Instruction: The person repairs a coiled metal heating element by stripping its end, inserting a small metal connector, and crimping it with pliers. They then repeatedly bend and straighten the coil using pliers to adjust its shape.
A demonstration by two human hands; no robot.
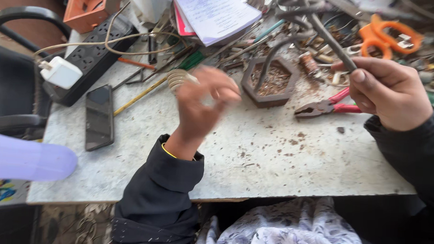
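My left hand [203, 104] is raised over the middle of the worn grey table [254, 162], blurred by motion, with a coil of pale wire [179, 79] at its fingertips; whether it grips the coil is unclear. My right hand [389, 92] is shut on a thick, stiff grey wire or rod [333, 42] that runs up and left into a bent loop. Red-handled pliers [325, 107] lie on the table just left of my right hand. A hexagonal brown tray [269, 80] with rusty bits sits between my hands.
A black phone [99, 117] lies at the left, near a black power strip [91, 60] with a white charger [61, 72]. Papers [216, 13], orange scissors [386, 34], an orange box [89, 4] and loose tools crowd the far edge. A black chair [9, 81] stands left.
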